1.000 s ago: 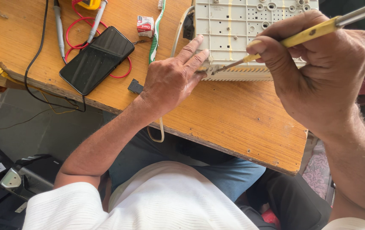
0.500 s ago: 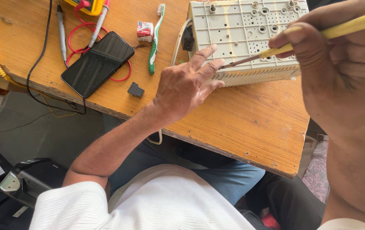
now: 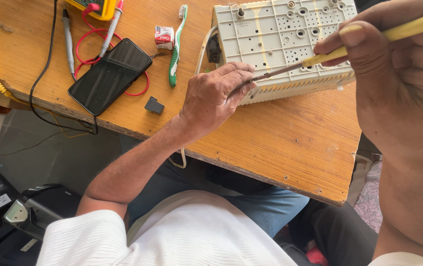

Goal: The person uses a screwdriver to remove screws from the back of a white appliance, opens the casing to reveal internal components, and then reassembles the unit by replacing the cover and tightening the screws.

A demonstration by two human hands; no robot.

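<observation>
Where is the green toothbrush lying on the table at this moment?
In the head view, the green toothbrush lies on the wooden table, between the black phone and the beige casing, beyond the left hand.

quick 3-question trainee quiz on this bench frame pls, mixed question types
1. True or false: the right hand holds a yellow-handled screwdriver.
2. What does the left hand rest against? A) phone B) grey plastic casing C) toothbrush
3. Which thing lies between the black phone and the casing?

Key
1. True; its tip meets the casing's near edge by the left fingers.
2. B
3. The green and white toothbrush.
</observation>
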